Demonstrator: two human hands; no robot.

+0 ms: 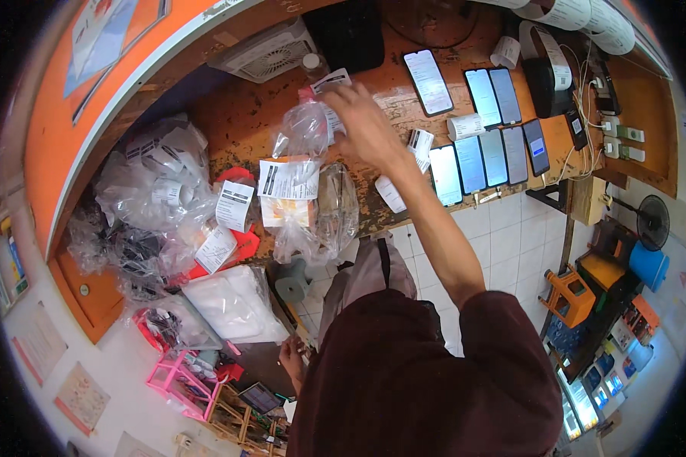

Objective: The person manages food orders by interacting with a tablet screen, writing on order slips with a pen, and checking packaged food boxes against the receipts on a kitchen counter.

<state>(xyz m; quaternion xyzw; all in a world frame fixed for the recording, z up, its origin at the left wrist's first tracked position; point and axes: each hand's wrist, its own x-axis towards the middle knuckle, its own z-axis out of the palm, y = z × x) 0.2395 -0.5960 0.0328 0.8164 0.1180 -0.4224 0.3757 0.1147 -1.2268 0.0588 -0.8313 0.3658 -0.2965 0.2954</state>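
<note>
My right hand (pixel 362 126) reaches over the wooden counter, fingers bent and thumb apart, at the end of a clear plastic-wrapped package (pixel 301 126). A white printed slip (pixel 331 81) lies beside its fingertips. Just nearer are a clear bag holding a small box (pixel 288 213) under a paper label (pixel 290 180), and another crumpled clear bag (pixel 337 202). Low at the left, my left hand (pixel 291 358) has its fingers curled beside a stack of white plastic bags (pixel 236 305). Whatever those fingers hold is too small to make out.
Several lit phones (pixel 446 175) lie on the right of the counter, near a black label printer (pixel 545 72) and white cables. Clear-bagged parcels (pixel 152 190) pile up at the left. A white fan unit (pixel 263 53) stands at the back. An orange stool (pixel 568 295) is on the tiled floor.
</note>
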